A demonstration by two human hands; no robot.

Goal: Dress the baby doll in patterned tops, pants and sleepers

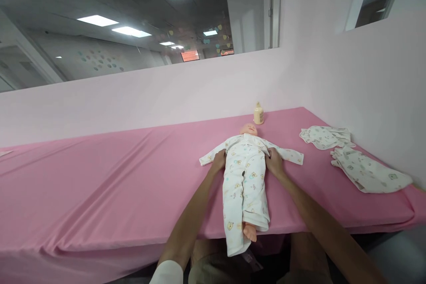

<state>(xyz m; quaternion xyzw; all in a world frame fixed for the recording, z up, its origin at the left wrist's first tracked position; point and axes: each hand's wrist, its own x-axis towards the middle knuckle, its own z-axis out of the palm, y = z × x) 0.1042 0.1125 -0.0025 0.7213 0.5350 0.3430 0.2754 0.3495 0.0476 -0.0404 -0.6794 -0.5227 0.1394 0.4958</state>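
Observation:
A baby doll (249,129) lies on its back, head toward the wall, dressed in a white patterned long-sleeved top (289,155) and matching baby pants (244,182). My left hand (219,160) is closed on the left side of the pants near the waist. On the opposite side, my right hand (274,162) grips the pants at about the same height. One bare foot (250,232) sticks out of the right pant leg; the left leg's cuff hangs past the table edge with no foot showing. The fingertips are partly hidden by the cloth.
A pink sheet (109,186) with folds covers the table. Behind the doll's head stands a cream pump bottle (258,114). Two pieces of white patterned baby clothing, one crumpled (326,136) and one longer (371,171), lie at the right. A wall with a window (133,17) rises behind.

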